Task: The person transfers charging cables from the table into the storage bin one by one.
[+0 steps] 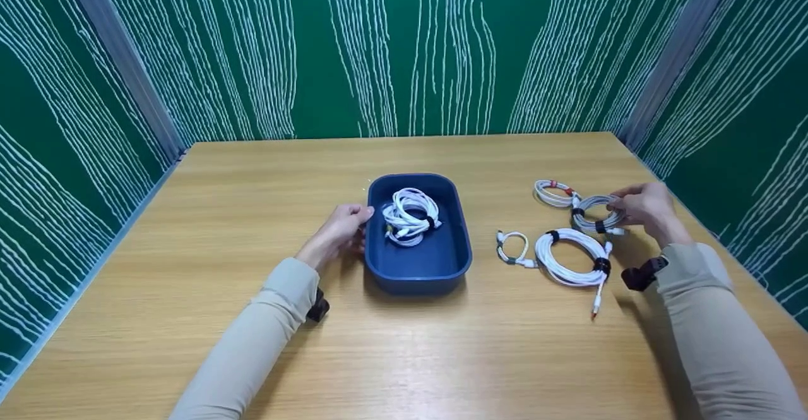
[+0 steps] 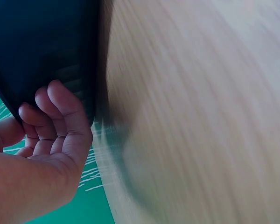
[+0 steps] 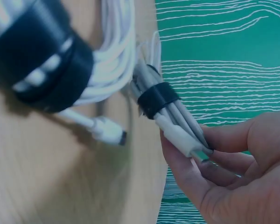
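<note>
My left hand [image 1: 341, 227] grips the left side of a dark blue bin [image 1: 416, 286], thumb at the rim and fingers curled against the outer wall, as the left wrist view shows. Inside the bin lie white coiled cables [image 1: 404, 218] with a black strap. Over on the right, my right hand [image 1: 650, 208] pinches the edge of a grey coiled cable [image 3: 184, 116] between thumb and fingers. Black straps bind this coil, and a white plug sticks out beside the fingertips. In the right wrist view the coil is tilted up on edge.
Close to the grey coil lie a large white coiled cable [image 1: 571, 278] with black straps, a small coiled cable [image 1: 522, 238] and a coil with red ties [image 1: 546, 199]. The wooden table [image 1: 252, 180] meets green, white-lined walls [image 1: 309, 60] at the back and sides.
</note>
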Demonstrator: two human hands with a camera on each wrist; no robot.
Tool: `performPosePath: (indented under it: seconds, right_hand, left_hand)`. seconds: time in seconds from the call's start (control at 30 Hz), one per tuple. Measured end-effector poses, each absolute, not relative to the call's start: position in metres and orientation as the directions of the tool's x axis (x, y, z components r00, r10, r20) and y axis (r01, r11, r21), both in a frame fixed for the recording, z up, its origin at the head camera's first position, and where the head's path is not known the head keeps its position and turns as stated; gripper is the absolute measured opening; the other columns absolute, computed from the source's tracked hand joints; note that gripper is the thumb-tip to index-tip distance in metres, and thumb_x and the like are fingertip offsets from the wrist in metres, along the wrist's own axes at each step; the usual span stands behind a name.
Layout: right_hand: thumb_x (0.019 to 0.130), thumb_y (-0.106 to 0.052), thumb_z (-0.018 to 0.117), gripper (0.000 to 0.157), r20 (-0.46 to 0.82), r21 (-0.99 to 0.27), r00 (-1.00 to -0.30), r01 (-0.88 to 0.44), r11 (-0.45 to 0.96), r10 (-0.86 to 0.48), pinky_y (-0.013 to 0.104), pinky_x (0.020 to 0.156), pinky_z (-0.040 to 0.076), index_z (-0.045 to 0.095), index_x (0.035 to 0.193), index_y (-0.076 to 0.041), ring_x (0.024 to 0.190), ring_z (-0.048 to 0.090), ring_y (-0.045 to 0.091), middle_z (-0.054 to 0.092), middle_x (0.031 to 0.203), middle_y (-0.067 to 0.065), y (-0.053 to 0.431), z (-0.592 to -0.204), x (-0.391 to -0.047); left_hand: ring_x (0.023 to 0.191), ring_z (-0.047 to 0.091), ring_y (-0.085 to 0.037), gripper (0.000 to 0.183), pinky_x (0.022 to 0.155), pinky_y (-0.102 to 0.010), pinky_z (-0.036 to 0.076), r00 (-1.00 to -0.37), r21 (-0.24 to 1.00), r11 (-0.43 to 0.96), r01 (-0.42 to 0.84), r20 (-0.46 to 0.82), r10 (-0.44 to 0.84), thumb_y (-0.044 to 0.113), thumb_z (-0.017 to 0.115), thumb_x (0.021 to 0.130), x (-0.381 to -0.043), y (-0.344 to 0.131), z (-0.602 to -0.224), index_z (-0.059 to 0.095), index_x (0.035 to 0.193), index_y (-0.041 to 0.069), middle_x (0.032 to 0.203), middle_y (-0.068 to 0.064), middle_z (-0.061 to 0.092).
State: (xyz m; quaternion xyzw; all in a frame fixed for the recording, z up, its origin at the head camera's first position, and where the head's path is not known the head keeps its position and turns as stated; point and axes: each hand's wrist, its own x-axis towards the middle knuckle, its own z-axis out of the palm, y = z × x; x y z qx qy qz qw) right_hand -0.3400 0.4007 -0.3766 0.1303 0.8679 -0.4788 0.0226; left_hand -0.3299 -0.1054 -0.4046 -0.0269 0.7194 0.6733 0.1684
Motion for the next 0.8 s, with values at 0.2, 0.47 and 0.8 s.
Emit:
performPosePath:
  seconds: [0.2, 0.47, 0.8]
  right_hand:
    - [0.098, -0.008, 0.051, 0.033, -0.148, -0.834, -0.972, 0.222, 0.506, 0.182, 0.026, 0.070, 0.059, 0.048, 0.126, 0.009, 0.070, 0.063, 0.005, 0.065, 0.075, -0.010, 0.394, -0.367, -0.339]
    - [0.097, -0.010, 0.053, 0.035, -0.143, -0.863, -0.977, 0.200, 0.464, 0.155, 0.024, 0.069, 0.058, 0.049, 0.127, 0.008, 0.072, 0.064, 0.005, 0.066, 0.076, -0.011, 0.379, -0.357, -0.343]
    - [0.097, -0.009, 0.053, 0.032, -0.108, -0.895, -0.990, 0.139, 0.425, 0.095, 0.022, 0.067, 0.057, 0.049, 0.124, 0.009, 0.070, 0.062, 0.003, 0.065, 0.071, -0.013, 0.361, -0.353, -0.348]
  left_hand:
    - [0.050, 0.043, -0.014, 0.027, 0.048, -0.026, 0.041, -0.943, 0.959, 0.093, -0.266, -0.279, 0.181, 0.022, 0.043, 0.104, -0.330, -0.105, -0.405, 0.046, 0.083, 0.006, 0.063, 0.000, 0.042]
    - [0.051, 0.041, -0.014, 0.028, 0.049, -0.027, 0.039, -0.942, 0.959, 0.081, -0.272, -0.283, 0.183, 0.022, 0.043, 0.104, -0.329, -0.104, -0.406, 0.045, 0.081, 0.007, 0.064, -0.001, 0.041]
    - [0.050, 0.041, -0.014, 0.027, 0.048, -0.027, 0.040, -0.945, 0.961, 0.089, -0.260, -0.273, 0.182, 0.021, 0.044, 0.103, -0.331, -0.104, -0.408, 0.047, 0.081, 0.007, 0.064, -0.001, 0.041]
